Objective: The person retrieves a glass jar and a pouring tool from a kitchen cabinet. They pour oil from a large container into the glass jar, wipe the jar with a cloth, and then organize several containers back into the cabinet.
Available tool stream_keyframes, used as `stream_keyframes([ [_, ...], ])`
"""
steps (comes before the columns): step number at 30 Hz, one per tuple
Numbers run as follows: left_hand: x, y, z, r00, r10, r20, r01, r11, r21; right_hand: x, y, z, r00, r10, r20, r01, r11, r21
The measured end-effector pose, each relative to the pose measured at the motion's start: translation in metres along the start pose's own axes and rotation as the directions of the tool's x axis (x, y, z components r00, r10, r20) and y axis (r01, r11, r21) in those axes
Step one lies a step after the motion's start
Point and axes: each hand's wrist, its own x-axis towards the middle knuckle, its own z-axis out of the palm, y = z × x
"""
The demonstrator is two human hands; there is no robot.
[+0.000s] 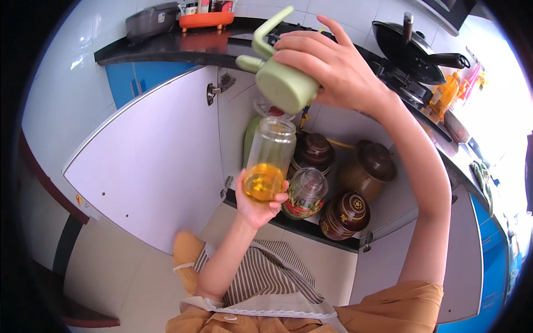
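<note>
My left hand [255, 210] grips the base of a clear glass jar [272, 147], its mouth uncovered and facing up. Golden-yellow liquid [264, 182], which looks like oil, fills the lower part. Above the jar, my right hand [329, 62] holds a pale green top piece [287, 85], tilted and apart from the rim. A bent green handle [266, 33] and a short rounded projection stick out from its left side. The fingers are wrapped over its back, so part of it is hidden.
Open cabinet doors [154, 162] flank me. Inside stand brown lidded crocks [345, 214], a glass jar of red and green contents [306, 191] and a green container [251, 139]. Above are a black countertop [162, 52], an orange tray [207, 19] and a wok [406, 50] on a stove.
</note>
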Motion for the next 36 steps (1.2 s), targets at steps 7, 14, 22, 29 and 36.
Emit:
stream_keyframes([
  [7, -0.005, -0.009, -0.010, 0.998, -0.046, 0.041, 0.045, 0.999, 0.019, -0.031, 0.066, 0.014, 0.966, 0.053, 0.254, 0.071, 0.888, -0.454],
  [14, -0.011, -0.007, -0.010, 0.997, -0.032, 0.068, 0.031, 0.999, 0.013, -0.046, 0.072, 0.045, 0.857, -0.017, 0.515, 0.347, 0.757, -0.553],
  [22, -0.013, 0.000, -0.018, 0.995, -0.025, 0.095, 0.027, 0.999, -0.020, -0.050, 0.065, 0.035, 0.885, -0.028, 0.466, 0.365, 0.664, -0.653],
  [29, -0.037, 0.013, -0.033, 0.994, 0.107, 0.036, -0.108, 0.993, 0.050, -0.064, -0.069, 0.030, 0.870, 0.472, -0.143, -0.426, 0.865, 0.266],
  [36, -0.057, 0.010, -0.082, 0.971, 0.211, -0.111, -0.175, 0.947, 0.268, -0.076, -0.225, 0.114, 0.477, 0.654, 0.587, -0.447, -0.394, 0.803],
])
